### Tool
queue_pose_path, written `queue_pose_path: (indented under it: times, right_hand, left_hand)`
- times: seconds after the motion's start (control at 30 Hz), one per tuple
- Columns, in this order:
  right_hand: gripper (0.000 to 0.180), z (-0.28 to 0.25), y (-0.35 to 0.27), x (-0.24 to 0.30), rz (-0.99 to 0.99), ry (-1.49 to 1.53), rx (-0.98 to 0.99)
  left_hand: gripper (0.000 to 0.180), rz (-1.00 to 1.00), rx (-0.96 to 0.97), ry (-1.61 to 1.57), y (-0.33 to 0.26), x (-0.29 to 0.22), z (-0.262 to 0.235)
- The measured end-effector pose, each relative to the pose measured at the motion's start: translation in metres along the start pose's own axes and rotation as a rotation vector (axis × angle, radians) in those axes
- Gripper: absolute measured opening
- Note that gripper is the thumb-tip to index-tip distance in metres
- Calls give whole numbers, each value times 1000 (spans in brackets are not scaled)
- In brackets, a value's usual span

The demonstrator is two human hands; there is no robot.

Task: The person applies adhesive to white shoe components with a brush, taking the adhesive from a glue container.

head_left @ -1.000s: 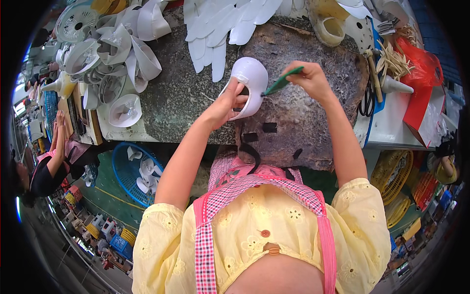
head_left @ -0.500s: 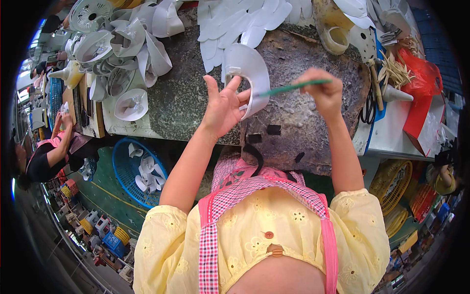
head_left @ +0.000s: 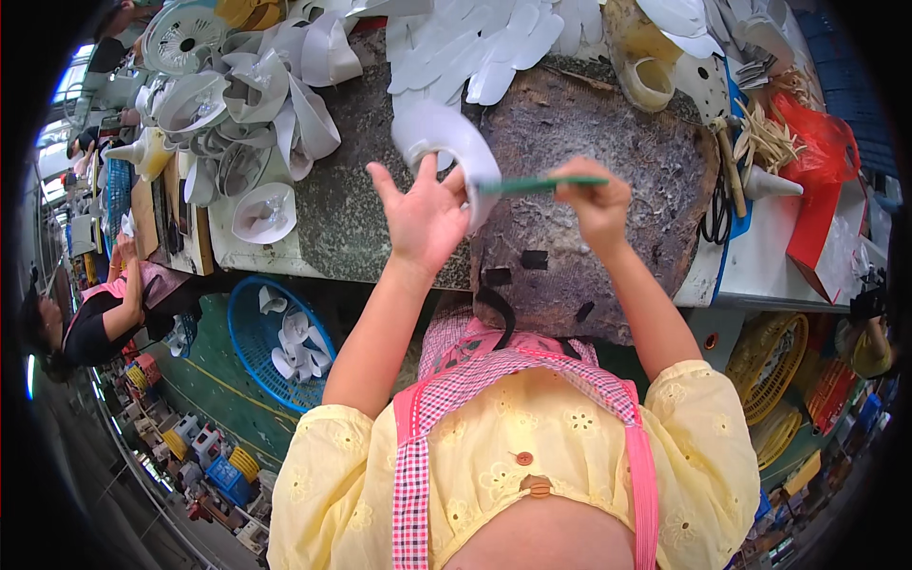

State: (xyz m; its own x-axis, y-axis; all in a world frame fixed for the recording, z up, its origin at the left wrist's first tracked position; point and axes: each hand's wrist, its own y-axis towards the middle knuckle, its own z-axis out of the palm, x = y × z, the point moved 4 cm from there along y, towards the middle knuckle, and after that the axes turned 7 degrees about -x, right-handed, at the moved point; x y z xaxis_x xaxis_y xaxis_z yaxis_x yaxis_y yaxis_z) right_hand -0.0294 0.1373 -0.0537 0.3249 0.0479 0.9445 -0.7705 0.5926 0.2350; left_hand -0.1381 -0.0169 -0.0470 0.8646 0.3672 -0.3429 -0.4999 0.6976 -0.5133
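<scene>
My left hand is palm up over the bench, fingers inside a curved white piece that looks like a shoe upper; its thumb sticks out to the left. The piece is looped round the fingers and smeared by motion. From the right, my right hand grips a slim green-handled brush. The brush lies almost level, its blurred tip against the near right edge of the white piece. Beneath both hands is a dark, crusted work board.
Similar curved white pieces are heaped at the left. Flat white cut-outs fan out at the back. A crusted glue pot stands back right, near a red bag. A blue basket sits below left; another person works beyond it.
Both hands have shifted left, the white piece tilting and turning with my left hand. The brush has come more level and stays at the piece's right edge.
</scene>
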Motion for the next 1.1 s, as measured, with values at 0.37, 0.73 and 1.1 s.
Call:
queue_pose_path:
  times: [0.37, 0.73, 1.1]
  right_hand:
    - [12, -156, 106, 2, -401, -1215, -392]
    - [12, -225, 81, 15, -63, -461, -599]
    - [13, -37, 28, 5, 348, 241, 7]
  left_hand:
    - [64, 64, -607, 999, 35, 12, -79]
    - [39, 316, 360, 2257, 1, 16, -42]
    - [119, -79, 8, 865, -12, 28, 5]
